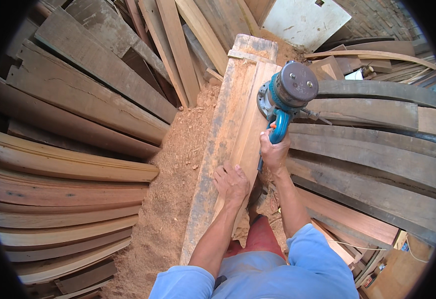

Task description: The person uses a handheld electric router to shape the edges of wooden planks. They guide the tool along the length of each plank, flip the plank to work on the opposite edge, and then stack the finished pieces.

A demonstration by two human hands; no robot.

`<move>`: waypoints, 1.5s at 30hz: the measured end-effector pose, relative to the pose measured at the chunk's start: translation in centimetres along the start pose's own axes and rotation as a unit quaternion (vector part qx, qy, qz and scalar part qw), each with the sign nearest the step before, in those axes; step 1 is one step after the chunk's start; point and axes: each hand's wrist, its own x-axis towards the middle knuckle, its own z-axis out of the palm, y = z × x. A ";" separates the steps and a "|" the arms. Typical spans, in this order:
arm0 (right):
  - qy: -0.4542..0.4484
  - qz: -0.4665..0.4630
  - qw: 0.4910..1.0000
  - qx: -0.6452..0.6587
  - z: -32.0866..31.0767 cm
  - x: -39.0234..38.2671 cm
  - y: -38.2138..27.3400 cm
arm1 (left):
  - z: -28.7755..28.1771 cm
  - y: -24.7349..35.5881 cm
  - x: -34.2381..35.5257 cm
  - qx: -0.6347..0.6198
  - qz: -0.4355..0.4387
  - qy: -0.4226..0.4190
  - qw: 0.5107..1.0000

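A teal and grey power router (296, 84) sits on a long pale plank (252, 104), which lies along a weathered board (210, 154) running away from me. My right hand (273, 149) is closed around the router's teal handle, with a small orange switch by the fingers. Nearer me, my left hand (230, 182) rests on top of the plank, fingers somewhat bent and apart. A short crosspiece (243, 54) spans the far part of the board. The router's cutting bit is hidden.
Stacked planks (78, 84) crowd the left, with moulded boards (68, 177) lower down. More timber (372, 154) fills the right side. Sawdust (168, 209) covers the ground beside the board. A white panel (302, 22) stands at the back, and a thin cord (357, 245) crosses lower right.
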 end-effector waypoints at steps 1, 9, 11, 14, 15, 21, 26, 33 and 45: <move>-0.003 0.001 1.000 0.001 0.0 0.3 0.3 | 0.0 0.0 0.0 0.000 0.003 0.003 1.000; -0.009 0.004 1.000 0.019 0.2 2.9 0.4 | 0.0 -0.1 0.0 0.004 0.009 0.017 1.000; 0.001 -0.042 0.999 -0.007 0.3 3.5 0.6 | 0.1 -0.1 0.0 0.004 0.010 0.017 1.000; -0.010 -0.035 0.999 -0.002 0.2 4.6 1.0 | -0.1 0.1 0.0 0.002 0.009 0.011 1.000; -0.010 -0.020 1.000 0.003 0.3 4.9 0.9 | -0.1 0.1 0.1 0.001 0.012 0.014 1.000; -0.002 0.016 1.000 0.025 0.6 7.7 1.7 | -0.3 0.3 0.1 -0.003 0.004 0.005 1.000; -0.005 -0.035 0.999 -0.003 0.6 10.2 3.5 | 0.0 0.1 0.0 0.006 0.003 0.000 1.000; 0.008 -0.016 1.000 0.006 1.2 13.1 3.8 | 0.1 -0.1 -0.1 0.010 0.007 0.007 1.000; 0.016 -0.011 0.999 -0.044 0.5 6.5 -0.6 | -0.3 0.3 0.3 -0.003 -0.027 -0.025 0.999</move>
